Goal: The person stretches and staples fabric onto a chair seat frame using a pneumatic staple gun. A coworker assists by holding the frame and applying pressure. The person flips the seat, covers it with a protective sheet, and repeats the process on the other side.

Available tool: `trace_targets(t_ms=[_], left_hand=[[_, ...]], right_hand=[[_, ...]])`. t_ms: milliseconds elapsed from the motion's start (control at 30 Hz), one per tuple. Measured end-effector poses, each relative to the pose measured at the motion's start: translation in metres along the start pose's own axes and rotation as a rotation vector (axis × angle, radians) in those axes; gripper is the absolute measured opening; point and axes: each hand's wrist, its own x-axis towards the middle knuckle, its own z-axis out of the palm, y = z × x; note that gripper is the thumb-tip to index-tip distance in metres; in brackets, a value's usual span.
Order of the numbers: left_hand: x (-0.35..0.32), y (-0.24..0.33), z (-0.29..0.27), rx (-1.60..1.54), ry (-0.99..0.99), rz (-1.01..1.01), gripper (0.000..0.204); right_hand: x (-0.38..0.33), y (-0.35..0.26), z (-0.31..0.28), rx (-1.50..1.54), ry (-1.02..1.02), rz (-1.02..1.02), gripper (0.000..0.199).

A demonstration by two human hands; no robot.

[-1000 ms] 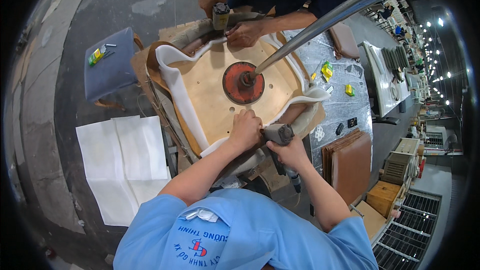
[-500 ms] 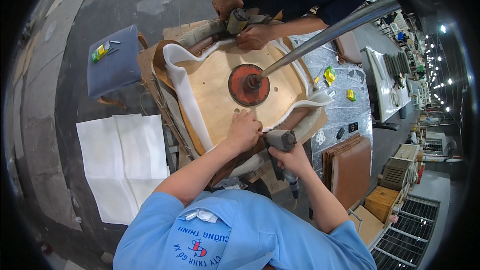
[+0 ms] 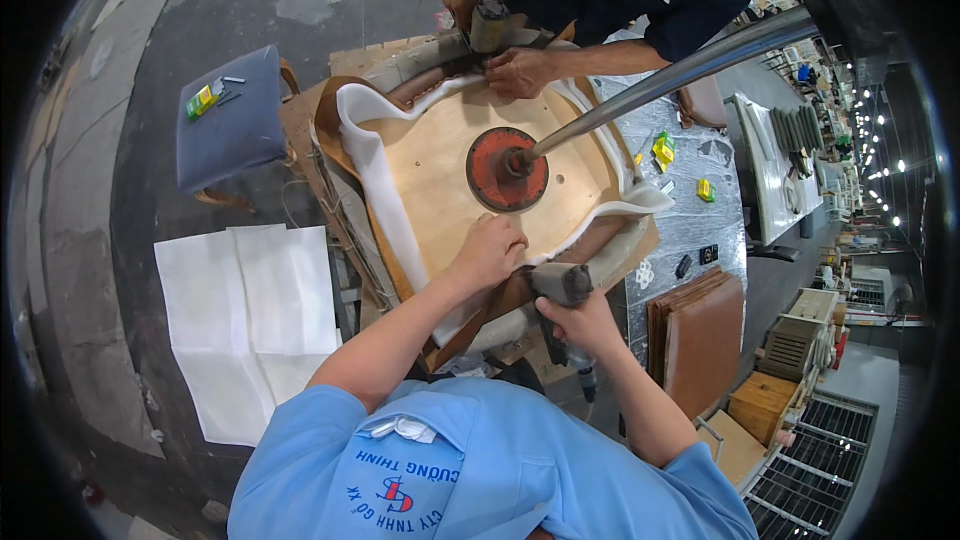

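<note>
A plywood seat panel (image 3: pixel 430 200) lies face down, edged with white padding (image 3: pixel 375 170) and a brown upholstery cover (image 3: pixel 480 320). A red round press plate (image 3: pixel 485 180) on a metal shaft bears on its middle. My left hand (image 3: pixel 487 252) is closed at the near edge of the panel, its fingers pinching what appears to be the folded cover. Just right of it, my right hand (image 3: pixel 585 323) grips a staple gun (image 3: pixel 563 283), its nose at that same edge. Across the panel, a co-worker's hand (image 3: pixel 520 73) presses the far edge while the other holds a second staple gun (image 3: pixel 489 27).
A blue padded stool (image 3: pixel 230 120) with a small box on it stands left. White sheets (image 3: pixel 245 330) lie below it. On the right, a plastic-covered table (image 3: pixel 680 230) carries yellow-green boxes (image 3: pixel 663 150) and stacked brown panels (image 3: pixel 705 340). The metal shaft (image 3: pixel 670 70) slants across the upper right.
The seat panel and press plate sit slightly farther right in the picture. The co-worker's hands and staple gun have shifted right along the far edge. My hands stay at the near edge.
</note>
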Motion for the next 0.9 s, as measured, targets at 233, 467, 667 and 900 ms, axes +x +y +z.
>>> trace_targets(t_ms=[233, 467, 667, 900], left_hand=[[-0.003, 0.031, -0.042, -0.254, 0.035, -0.288, 0.021], [-0.045, 0.058, -0.068, 0.059, -0.156, -0.129, 0.021], [-0.072, 0.078, -0.004, 0.426, -0.37, 0.143, 0.049], [-0.072, 0.083, 0.002, 0.532, -0.482, 0.166, 0.043]], right_hand=[[-0.01, 0.003, 0.009, 0.075, 0.094, 0.004, 0.03], [-0.026, 0.036, 0.0, 0.163, 0.185, -0.046, 0.029], [-0.023, 0.061, -0.001, 0.173, 0.296, -0.083, 0.034], [-0.014, 0.07, -0.004, 0.207, 0.318, -0.098, 0.032]])
